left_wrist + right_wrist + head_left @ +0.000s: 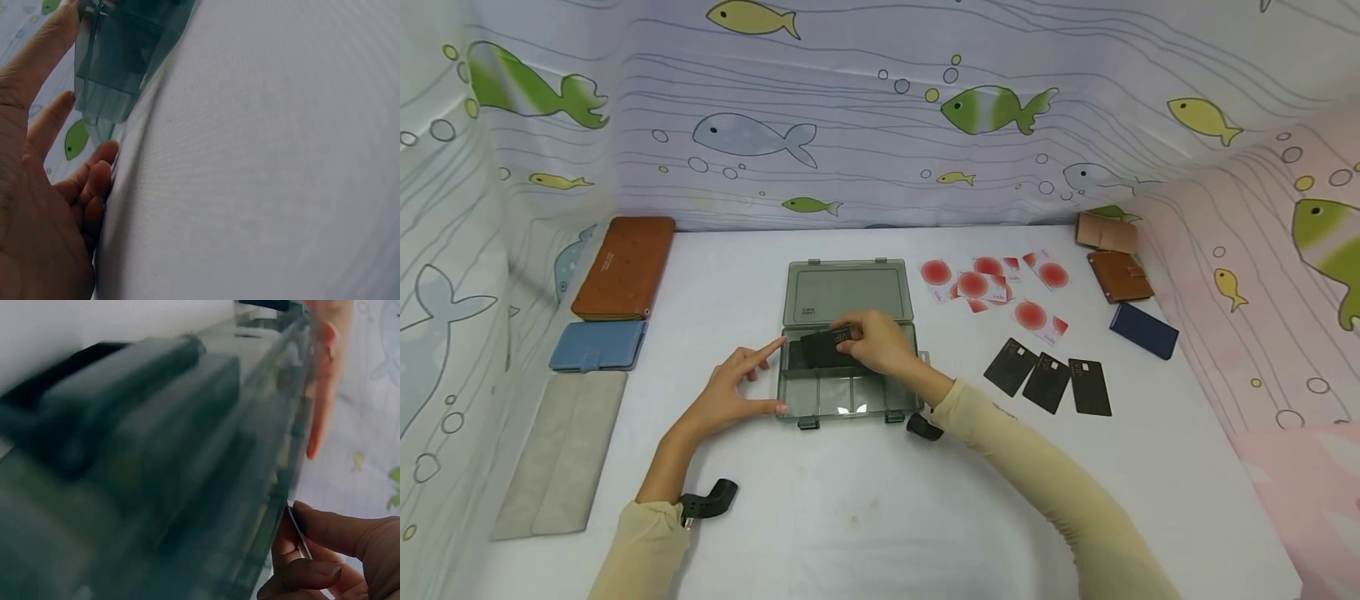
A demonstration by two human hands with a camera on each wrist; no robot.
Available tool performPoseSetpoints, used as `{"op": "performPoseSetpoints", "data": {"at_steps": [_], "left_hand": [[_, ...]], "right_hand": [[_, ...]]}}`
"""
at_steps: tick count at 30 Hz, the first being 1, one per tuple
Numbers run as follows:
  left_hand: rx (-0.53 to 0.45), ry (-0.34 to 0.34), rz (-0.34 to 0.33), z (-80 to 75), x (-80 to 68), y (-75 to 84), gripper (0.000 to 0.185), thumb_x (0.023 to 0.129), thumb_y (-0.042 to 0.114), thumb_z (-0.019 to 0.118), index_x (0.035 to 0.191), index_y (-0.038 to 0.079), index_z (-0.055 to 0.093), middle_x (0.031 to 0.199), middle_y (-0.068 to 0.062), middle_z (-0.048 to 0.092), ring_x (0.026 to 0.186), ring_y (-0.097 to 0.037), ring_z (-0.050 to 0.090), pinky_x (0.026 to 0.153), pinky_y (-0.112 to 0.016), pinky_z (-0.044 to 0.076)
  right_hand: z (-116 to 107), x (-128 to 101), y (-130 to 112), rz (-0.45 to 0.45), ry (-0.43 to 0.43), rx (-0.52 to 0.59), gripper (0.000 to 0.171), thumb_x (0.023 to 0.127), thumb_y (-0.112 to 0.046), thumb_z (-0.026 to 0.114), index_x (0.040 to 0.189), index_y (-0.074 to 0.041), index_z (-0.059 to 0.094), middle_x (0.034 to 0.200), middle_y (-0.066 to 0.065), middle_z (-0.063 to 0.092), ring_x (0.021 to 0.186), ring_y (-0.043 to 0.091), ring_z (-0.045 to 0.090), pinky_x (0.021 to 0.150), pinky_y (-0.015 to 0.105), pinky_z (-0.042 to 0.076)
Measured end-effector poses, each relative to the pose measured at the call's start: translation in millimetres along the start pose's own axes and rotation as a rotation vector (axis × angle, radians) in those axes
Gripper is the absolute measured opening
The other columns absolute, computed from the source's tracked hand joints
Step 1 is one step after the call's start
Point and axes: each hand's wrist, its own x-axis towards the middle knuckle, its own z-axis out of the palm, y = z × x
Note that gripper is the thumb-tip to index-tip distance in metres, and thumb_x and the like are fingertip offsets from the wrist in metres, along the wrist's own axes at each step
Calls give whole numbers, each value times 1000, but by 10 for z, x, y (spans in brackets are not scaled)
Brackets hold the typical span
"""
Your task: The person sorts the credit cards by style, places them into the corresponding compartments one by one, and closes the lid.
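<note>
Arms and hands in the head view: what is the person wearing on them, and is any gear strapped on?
Both arms wear snug, pale cream sleeves, the left sleeve and right sleeve ending at the wrists. The left hand and right hand are bare: no gloves, and no rings that show. A small black device sits at the left wrist, and a similar black piece under the right wrist.

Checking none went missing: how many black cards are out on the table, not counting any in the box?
3, side by side right of the box: left, middle, right. The right hand holds another black card over the box; more may be hidden inside.
</note>
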Motion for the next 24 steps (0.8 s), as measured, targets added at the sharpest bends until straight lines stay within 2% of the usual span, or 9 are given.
{"op": "performPoseSetpoints", "data": {"at_steps": [8,13,16,21,24], "left_hand": [[-11,5,8,6,-1,-3,96,74,31,88,155,33,36,111,-4,47,88,-17,36,80,-42,21],[-5,11,20,10,-1,10,96,73,31,88,154,32,36,111,-3,47,88,-17,36,81,-43,21],[-1,11,16,12,1,12,97,73,30,89,154,33,36,111,-4,47,89,-17,36,83,-45,20],[3,10,2,17,7,8,98,72,31,89,154,34,36,111,-4,47,90,-17,36,83,-45,20],[3,13,2,23,4,14,97,72,32,89,154,33,37,112,-5,46,90,-17,35,83,-44,19]], "right_hand": [[211,45,-66,16,26,-129,32,89,-15,74,121,-14,71,60,-4,48,49,7,38,44,20,27],[221,29,-88,28,28,-224,33,91,-24,72,124,-19,70,68,-1,58,51,7,41,44,21,28],[158,-15,-106,16,44,-283,33,93,-29,70,125,-21,70,77,-1,68,54,5,48,44,21,31],[-45,-131,-74,-38,95,-285,31,92,-29,71,121,-16,73,86,0,76,64,8,64,50,21,39],[-217,-224,17,-71,118,-233,30,91,-28,74,118,-14,74,87,1,76,60,10,60,50,22,36]]}}
